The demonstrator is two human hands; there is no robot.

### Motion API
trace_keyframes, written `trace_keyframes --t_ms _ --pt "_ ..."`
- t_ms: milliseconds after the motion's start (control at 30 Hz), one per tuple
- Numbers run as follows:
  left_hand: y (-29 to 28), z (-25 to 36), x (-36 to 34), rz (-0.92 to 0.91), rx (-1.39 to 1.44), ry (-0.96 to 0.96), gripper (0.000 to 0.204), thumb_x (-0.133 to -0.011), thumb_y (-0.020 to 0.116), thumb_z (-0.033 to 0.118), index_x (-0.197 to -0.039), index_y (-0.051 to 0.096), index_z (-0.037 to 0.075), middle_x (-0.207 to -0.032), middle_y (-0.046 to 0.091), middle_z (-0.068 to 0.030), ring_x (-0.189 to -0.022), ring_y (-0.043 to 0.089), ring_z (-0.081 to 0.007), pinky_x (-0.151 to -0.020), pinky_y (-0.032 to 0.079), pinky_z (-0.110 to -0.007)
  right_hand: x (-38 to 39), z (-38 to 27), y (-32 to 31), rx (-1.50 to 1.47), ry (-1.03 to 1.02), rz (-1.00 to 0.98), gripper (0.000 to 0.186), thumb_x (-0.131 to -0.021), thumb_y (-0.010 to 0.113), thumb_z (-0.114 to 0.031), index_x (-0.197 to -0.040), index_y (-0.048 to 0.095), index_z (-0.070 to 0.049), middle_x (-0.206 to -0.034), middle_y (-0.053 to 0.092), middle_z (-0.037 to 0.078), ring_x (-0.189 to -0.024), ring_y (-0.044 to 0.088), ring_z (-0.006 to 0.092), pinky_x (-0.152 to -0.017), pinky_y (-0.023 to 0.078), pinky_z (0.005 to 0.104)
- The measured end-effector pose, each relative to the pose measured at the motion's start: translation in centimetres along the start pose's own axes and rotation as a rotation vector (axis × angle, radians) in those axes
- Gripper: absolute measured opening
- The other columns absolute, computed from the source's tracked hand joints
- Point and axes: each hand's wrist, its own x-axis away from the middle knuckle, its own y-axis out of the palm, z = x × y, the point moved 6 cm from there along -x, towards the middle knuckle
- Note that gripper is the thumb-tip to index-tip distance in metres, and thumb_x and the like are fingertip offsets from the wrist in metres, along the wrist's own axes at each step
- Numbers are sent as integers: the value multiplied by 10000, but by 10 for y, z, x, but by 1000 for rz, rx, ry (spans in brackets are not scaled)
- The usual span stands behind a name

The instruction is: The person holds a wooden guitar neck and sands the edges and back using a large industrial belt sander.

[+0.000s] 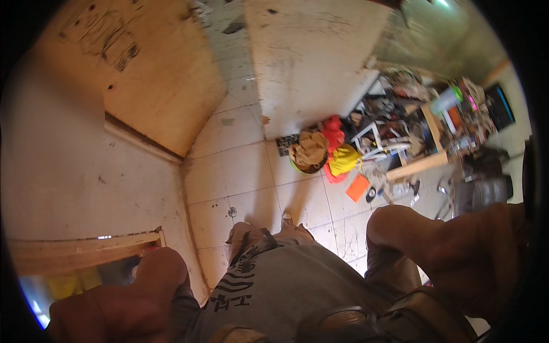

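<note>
Both my arms are raised and bent close to the camera. On the lower left, my left arm (163,274) runs to the rim, with the dim shape of my left hand (86,314) at its end. My right arm (406,228) comes in at the lower right, and my right hand (497,251) is dark against the picture's edge. The fingers of both are hidden, so I cannot tell what they touch. Between the arms is my grey shirt (286,286) with a dark print. A dark rounded frame (337,320) sits low in front of it.
Pale floor tiles (246,177) lie ahead. A plywood panel (154,74) stands left, a pale board (309,63) ahead. On the right are a basket (309,166), red cloth (333,132), a yellow bag (344,160), an orange sheet (357,188), a cluttered wooden rack (423,166) and a black chair (483,194).
</note>
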Motion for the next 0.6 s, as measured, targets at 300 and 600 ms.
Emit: trace_keyframes --t_ms 300,600 --pt "-122 -51 21 108 -69 -45 348 -837 711 44 -1108 667 257 -1148 598 102 -1001 624 -5 -841 532 -131 25 176 49 -178 91 -71 80 -899 632 -113 -896 644 -34 -773 666 28 -602 608 58 -588 545 175" --pt "-297 -121 -1 142 99 -56 384 -824 717 -2 -1114 683 248 -1208 591 58 -1040 635 -28 -861 540 -119 38 336 136 -143 110 -99 88 -914 608 -78 -954 623 -1 -806 652 72 -613 606 108 -583 549 225"
